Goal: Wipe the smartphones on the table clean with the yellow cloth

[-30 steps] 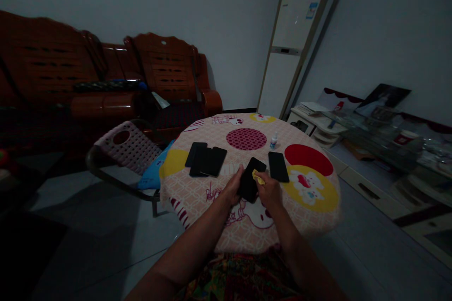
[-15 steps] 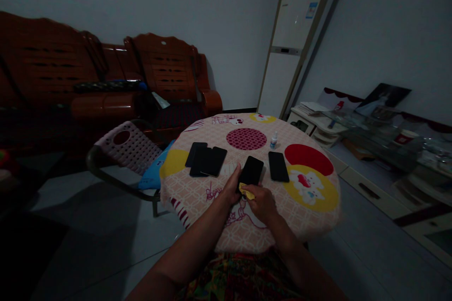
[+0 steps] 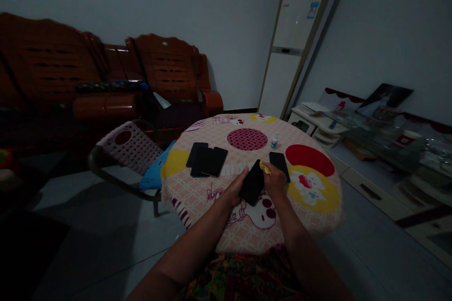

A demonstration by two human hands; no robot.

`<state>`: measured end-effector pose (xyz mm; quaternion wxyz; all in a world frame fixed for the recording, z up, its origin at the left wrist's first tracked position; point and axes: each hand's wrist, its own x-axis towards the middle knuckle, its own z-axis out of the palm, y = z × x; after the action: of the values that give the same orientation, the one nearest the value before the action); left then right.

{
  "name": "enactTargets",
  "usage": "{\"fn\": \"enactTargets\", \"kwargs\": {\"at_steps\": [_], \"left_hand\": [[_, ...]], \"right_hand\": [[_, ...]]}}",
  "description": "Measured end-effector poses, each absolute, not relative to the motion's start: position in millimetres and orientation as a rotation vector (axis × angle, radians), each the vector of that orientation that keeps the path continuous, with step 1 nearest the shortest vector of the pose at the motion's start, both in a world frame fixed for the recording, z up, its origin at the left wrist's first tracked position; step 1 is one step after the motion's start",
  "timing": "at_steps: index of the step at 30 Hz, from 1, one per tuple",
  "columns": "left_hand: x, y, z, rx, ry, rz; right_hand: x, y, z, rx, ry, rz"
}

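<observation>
My left hand (image 3: 233, 191) is closed on the left edge of a black smartphone (image 3: 252, 184), which is tilted over the round table. In my right hand (image 3: 275, 181) a yellow cloth (image 3: 264, 167) is pinched against the phone's upper right edge. Just beyond my right hand lies a second black phone (image 3: 279, 164), partly hidden by that hand. Several dark phones (image 3: 209, 161) overlap one another left of my left hand. A small white spray bottle (image 3: 274, 141) stands upright behind the second phone.
A patterned cloth covers the round table (image 3: 229, 240). At its left stands a woven chair (image 3: 132, 148) with a blue cushion (image 3: 155, 169). Wooden seats (image 3: 165, 70) line the wall, and a tall white air conditioner (image 3: 282, 75) fills the corner. A low cabinet (image 3: 356, 183) runs along the right.
My right hand has moved the yellow cloth from the phone's bottom end up to its upper right edge. The phone has come nearer to me and turned slightly.
</observation>
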<state>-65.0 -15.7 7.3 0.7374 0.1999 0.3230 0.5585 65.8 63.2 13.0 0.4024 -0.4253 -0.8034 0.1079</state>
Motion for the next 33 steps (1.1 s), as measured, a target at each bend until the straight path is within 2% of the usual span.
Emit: {"fn": "enactTargets", "kwargs": {"at_steps": [7,20,33], "left_hand": [[-67,-15,8,0.408,0.722,1.258],[-69,-12,7,0.256,0.726,1.379],[-70,-5,6,0.121,0.826,1.521]], "right_hand": [[66,58,9,-1.034,-2.081,0.346],[59,-5,-2,-0.797,-2.423,0.416],[82,8,-12,-0.883,-2.129,0.581]]}}
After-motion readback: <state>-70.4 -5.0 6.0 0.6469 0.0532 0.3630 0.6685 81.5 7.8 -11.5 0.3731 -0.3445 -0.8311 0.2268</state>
